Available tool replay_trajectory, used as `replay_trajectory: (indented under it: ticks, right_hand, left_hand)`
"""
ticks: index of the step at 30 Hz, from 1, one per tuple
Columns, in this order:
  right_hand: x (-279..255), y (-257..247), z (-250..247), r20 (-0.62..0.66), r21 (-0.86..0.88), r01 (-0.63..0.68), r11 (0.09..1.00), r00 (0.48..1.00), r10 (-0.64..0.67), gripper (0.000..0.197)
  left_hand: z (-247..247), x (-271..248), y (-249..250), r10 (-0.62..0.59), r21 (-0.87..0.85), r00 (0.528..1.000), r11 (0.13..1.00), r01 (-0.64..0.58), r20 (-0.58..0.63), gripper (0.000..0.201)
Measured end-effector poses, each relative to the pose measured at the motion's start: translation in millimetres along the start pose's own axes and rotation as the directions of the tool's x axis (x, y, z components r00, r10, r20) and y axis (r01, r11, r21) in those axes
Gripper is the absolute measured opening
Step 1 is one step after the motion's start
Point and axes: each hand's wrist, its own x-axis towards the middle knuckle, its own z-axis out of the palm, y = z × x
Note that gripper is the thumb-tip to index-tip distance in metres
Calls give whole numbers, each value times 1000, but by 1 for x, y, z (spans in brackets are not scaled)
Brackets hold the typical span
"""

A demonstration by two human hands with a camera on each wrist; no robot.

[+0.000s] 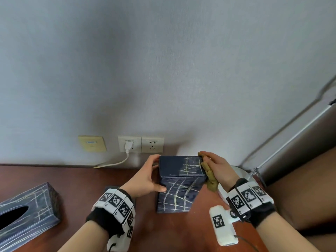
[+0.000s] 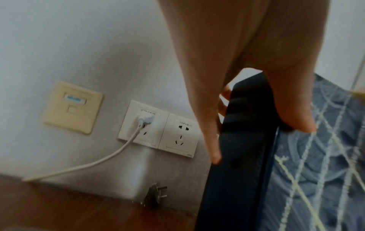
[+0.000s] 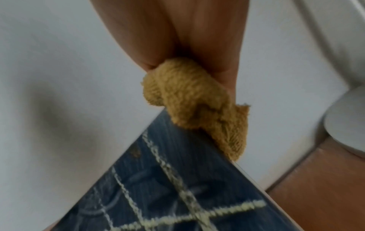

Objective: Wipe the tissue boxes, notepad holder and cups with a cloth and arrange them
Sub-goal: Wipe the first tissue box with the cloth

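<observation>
A dark blue tissue box with pale crossing lines stands on end on the brown desk. My left hand grips its left side, thumb on the front face and fingers round the back edge. My right hand holds a mustard-yellow cloth bunched in its fingers and presses it against the box's right side near the top. A second blue tissue box lies flat at the left with its dark oval slot up.
The grey wall is close behind, with a beige data plate and two white sockets; a white cable runs from one. A loose plug lies by the wall. A round white base stands right of the box.
</observation>
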Motion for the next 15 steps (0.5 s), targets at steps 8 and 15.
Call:
replay_trajectory:
  ticks: [8, 15]
  right_hand:
    - [-35, -66, 60, 326, -542, 520, 660, 854, -406, 44]
    - [-41, -30, 94, 370, -816, 483, 317, 858, -355, 61]
  left_hand:
    - [-1, 7, 11, 88, 83, 994, 993, -82, -60, 85]
    - [-8, 14, 5, 156, 258, 982, 958, -124, -109, 64]
